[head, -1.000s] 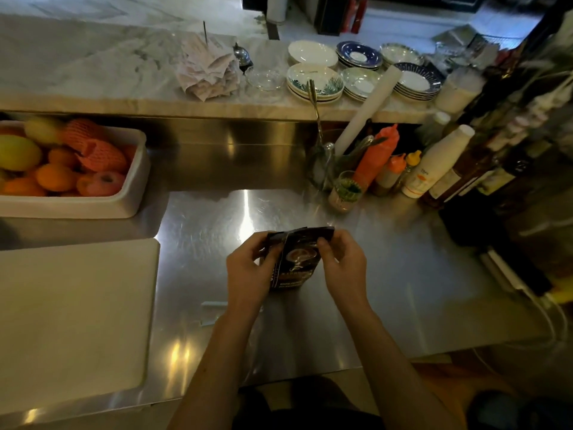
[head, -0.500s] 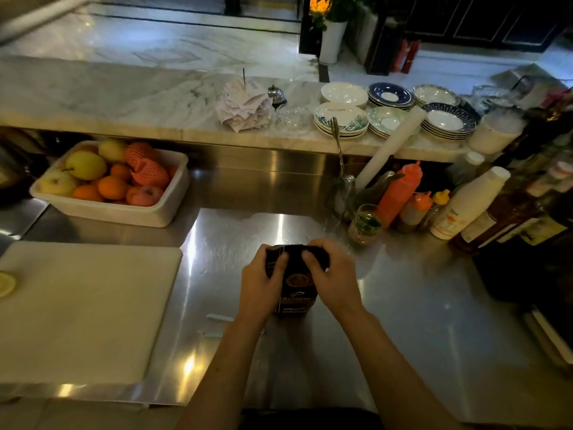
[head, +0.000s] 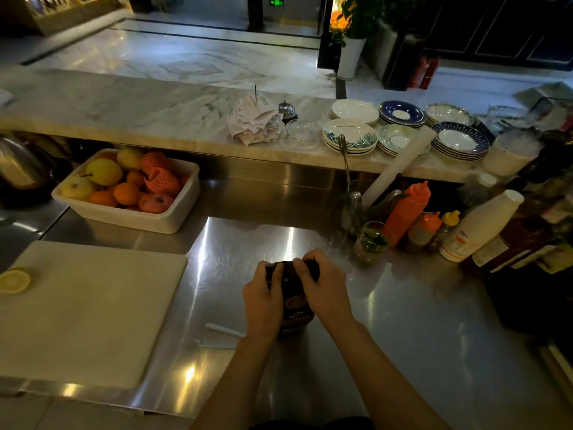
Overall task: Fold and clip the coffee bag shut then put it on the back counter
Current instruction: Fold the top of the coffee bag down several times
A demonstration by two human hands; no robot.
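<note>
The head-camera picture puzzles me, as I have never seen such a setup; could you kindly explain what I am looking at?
A person wears the camera on the head, so it looks forward and down at their own two bare hands; there is no machine. The left hand and right hand both have a grip on a dark coffee bag, pressing its top down over the steel counter. A pale clip lies just left of it. Further left lie a white cutting board and a tub of fruit.

dark brown coffee bag (head: 293,301); white cutting board (head: 86,308); orange squeeze bottle (head: 406,209).
</note>
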